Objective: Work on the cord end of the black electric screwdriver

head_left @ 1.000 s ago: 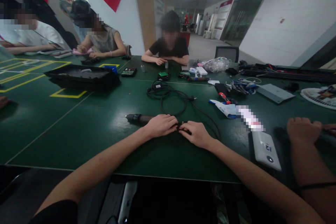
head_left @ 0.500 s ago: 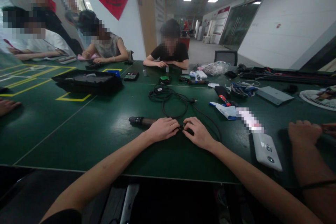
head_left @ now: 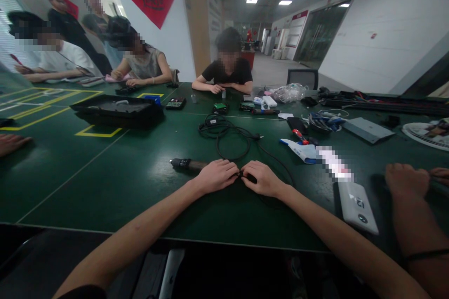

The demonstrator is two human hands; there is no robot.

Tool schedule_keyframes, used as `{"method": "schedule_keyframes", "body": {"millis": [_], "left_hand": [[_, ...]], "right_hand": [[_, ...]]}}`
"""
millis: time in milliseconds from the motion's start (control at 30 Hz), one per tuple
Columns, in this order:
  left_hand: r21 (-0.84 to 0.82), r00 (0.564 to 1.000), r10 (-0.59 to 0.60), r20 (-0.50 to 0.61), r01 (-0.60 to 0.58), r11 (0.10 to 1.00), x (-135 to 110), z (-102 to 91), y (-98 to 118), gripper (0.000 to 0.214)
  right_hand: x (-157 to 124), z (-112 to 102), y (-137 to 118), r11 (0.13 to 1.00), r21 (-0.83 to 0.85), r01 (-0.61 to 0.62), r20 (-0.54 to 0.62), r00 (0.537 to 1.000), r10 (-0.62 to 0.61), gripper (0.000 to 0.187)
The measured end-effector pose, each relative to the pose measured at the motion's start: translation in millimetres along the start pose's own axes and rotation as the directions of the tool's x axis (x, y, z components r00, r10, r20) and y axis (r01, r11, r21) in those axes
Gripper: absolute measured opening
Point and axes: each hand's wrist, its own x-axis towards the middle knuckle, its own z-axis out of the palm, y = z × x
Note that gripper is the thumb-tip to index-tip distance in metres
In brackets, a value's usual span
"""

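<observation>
A dark electric screwdriver [head_left: 185, 164] lies on the green table [head_left: 115, 173], its tip pointing left. My left hand [head_left: 216, 175] is closed over its handle end. My right hand [head_left: 262, 179] sits just to the right, fingers curled and pinching the black cable [head_left: 233, 142] where it joins the tool. The two hands almost touch. The cable loops away across the table behind them.
A white device [head_left: 357, 206] lies to my right, beside a co-worker's fist [head_left: 407, 180]. A red-handled screwdriver [head_left: 300, 133], a black tray [head_left: 115, 108], circuit boards and a grey box [head_left: 367, 129] lie farther back. Several people sit around the table.
My right hand's fingers have curled in more tightly at the cable joint. The view has shifted slightly; the hands stay in place.
</observation>
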Motion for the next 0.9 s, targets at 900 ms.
{"method": "schedule_keyframes", "body": {"millis": [900], "left_hand": [[0.003,0.983,-0.060,-0.176,0.061,0.998,3.6,15.3,18.1,0.021]], "right_hand": [[-1.3,3.1,-2.2,0.999,0.017,-0.037,0.000,0.999,0.037,0.009]]}}
